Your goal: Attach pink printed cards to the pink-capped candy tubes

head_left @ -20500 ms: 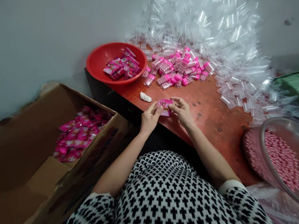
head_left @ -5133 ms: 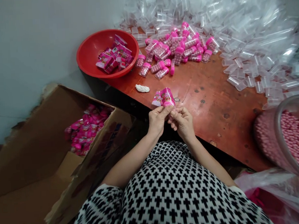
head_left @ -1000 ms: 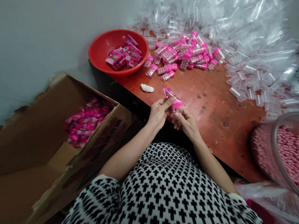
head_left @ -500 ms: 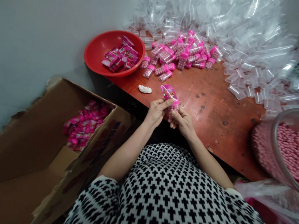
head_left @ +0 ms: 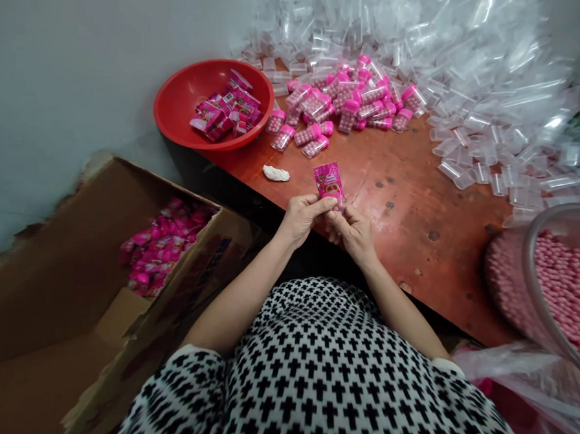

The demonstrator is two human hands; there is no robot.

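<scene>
Your left hand (head_left: 303,217) and right hand (head_left: 353,230) pinch a pink labelled container (head_left: 329,181) between their fingertips, upright just above the near edge of the table (head_left: 405,191), close to your body where you can see the label. Filled containers (head_left: 347,100) lie at the far edge beside the red bowl (head_left: 177,113) of pink sleeves, within reach. The cardboard box (head_left: 55,287) sits left, low.

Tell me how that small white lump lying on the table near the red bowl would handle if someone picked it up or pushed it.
The white lump looks crumpled and irregular, so it is probably soft and would squash rather than stay stiff. It seems light for its size, so a push would likely slide it across the smooth table. Its flattish, uneven shape suggests it would not roll.
</scene>
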